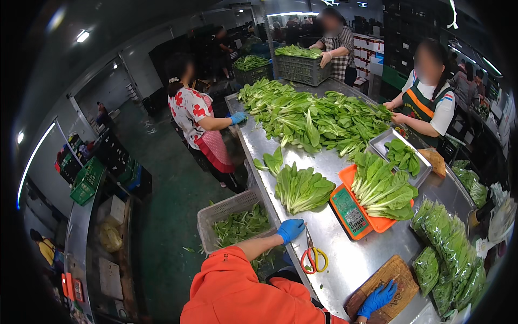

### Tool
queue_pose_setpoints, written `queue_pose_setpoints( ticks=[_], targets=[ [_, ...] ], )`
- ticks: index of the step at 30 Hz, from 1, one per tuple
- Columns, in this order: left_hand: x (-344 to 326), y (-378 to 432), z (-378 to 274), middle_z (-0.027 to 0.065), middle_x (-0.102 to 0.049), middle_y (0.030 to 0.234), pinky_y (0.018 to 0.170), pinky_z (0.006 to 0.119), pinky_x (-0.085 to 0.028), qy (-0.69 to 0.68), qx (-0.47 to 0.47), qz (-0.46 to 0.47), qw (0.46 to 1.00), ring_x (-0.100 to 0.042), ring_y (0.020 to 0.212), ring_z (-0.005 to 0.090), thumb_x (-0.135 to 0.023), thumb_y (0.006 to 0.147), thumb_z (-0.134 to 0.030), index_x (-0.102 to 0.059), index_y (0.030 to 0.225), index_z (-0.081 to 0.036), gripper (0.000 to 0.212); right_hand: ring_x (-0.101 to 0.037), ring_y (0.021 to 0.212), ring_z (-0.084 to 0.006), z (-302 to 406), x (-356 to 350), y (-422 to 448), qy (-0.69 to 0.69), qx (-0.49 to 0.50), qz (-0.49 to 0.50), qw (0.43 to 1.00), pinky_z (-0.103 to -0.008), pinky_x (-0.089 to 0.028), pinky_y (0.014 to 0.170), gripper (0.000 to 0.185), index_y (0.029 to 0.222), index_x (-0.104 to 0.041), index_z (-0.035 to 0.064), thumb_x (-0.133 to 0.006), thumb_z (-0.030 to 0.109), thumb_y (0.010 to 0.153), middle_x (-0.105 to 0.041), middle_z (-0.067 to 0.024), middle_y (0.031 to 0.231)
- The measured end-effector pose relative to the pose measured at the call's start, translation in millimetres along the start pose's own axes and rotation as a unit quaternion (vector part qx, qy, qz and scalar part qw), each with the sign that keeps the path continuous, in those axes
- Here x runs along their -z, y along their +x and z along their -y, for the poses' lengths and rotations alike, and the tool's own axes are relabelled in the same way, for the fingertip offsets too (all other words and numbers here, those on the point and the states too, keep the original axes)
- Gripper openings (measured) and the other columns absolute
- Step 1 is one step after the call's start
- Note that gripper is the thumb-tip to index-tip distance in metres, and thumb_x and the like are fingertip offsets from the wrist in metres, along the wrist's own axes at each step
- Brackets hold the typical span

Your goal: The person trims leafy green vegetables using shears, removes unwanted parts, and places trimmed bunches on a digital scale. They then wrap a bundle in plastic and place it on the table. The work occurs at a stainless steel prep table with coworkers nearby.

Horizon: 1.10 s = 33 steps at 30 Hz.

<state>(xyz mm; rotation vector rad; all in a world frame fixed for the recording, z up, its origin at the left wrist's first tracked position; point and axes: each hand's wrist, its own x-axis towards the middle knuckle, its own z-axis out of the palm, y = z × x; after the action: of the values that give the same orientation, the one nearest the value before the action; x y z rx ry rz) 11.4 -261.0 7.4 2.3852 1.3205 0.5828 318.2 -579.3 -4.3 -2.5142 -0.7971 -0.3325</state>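
Note:
My left hand, in a blue glove, rests on the metal table near its edge. Its fingers are curled together, with nothing visible in them. Right beside it lie scissors with one red and one yellow handle loop, blades toward the glove. My right hand, also blue-gloved, lies spread and without an object on a wooden board. Beyond my left hand is a fanned bunch of leafy greens. Another bunch sits on the orange tray of a digital scale.
A large heap of greens covers the table's far part. A metal tray and bagged greens stand to the right. A plastic crate of leaves is below the left edge. Three co-workers stand around the table, one holding a dark crate.

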Motion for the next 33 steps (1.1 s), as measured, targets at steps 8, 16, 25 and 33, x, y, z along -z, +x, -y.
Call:
queue_pose_setpoints(
  ticks=[8, 16, 25, 33],
  targets=[
    [-2.0, 0.1, 2.6, 0.016, -0.057, 0.067, 0.057, 0.044, -0.044, 0.017, -0.014, -0.001, 1.0, -0.055, 0.062, 0.0356, -0.044, 0.086, -0.035, -0.053, 0.072, -0.008, 0.032, -0.038, 0.119, -0.0308, 2.8, 3.0, 0.6, 0.004, 0.0, 0.003, 1.0, -0.0381, -0.031, 0.097, 0.041, 0.124, -0.046, 0.0047, -0.049, 0.014, 0.084, -0.04, -0.0163, 0.13],
    [-2.7, 0.4, 2.6, 0.0162, -0.057, 0.068, 0.057, 0.045, -0.043, 0.014, -0.002, 0.001, 1.0, -0.055, 0.063, 0.0358, -0.044, 0.086, -0.035, -0.053, 0.071, -0.008, 0.033, -0.038, 0.12, -0.0304, 6.3, 6.0, 2.3, 0.011, -0.006, 0.006, 1.0, -0.0382, -0.031, 0.097, 0.04, 0.123, -0.047, 0.0034, -0.049, 0.012, 0.084, -0.041, -0.0163, 0.129],
    [4.2, 0.1, -3.8, 0.0164, -0.057, 0.069, 0.058, 0.044, -0.044, 0.015, 0.009, 0.011, 1.0, -0.055, 0.064, 0.0356, -0.043, 0.086, -0.036, -0.054, 0.071, -0.008, 0.033, -0.037, 0.119, -0.0313, 1.8, 2.0, 0.7, 0.005, 0.003, 0.001, 1.0, -0.0388, -0.03, 0.097, 0.04, 0.123, -0.047, 0.0037, -0.049, 0.013, 0.084, -0.041, -0.0167, 0.129],
    [5.7, -1.3, -6.3, 0.0166, -0.057, 0.069, 0.059, 0.044, -0.043, 0.002, 0.005, 0.002, 1.0, -0.055, 0.064, 0.0356, -0.044, 0.086, -0.035, -0.053, 0.07, -0.007, 0.033, -0.036, 0.119, -0.0323, 8.4, 8.3, 0.0, -0.005, 0.01, 0.0, 1.0, -0.0398, -0.03, 0.098, 0.04, 0.124, -0.045, 0.0039, -0.048, 0.014, 0.085, -0.039, -0.0177, 0.129]
  ],
)
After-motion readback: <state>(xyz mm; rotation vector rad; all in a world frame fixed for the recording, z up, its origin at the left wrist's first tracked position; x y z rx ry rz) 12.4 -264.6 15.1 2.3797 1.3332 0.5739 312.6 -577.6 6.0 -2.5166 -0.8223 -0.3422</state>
